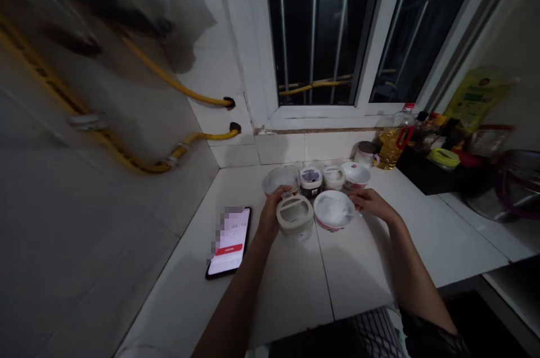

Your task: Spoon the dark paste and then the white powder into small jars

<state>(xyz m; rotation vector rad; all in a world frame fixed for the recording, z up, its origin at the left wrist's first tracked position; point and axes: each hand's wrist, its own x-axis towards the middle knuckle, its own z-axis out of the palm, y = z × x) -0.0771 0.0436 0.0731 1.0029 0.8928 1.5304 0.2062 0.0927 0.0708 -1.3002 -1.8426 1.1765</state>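
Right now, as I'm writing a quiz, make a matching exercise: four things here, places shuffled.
1. black-edged rectangular phone
2. clear plastic jar with cream lid
3. round white bowl with pinkish outside
4. clear red-handled bottle of yellow liquid

A. at the right hand
B. beside the black container
C. at the left hand
D. left of the left forearm

1-D, 2-C, 3-A, 4-B

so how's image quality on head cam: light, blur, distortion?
Head view: dim overall, phone screen brightest, partly pixelated. Head view, left: lower yellow pipe soft, wide-angle stretch toward edges. Head view, centre: near white bowl, pale contents lack detail; soft shadows on counter.
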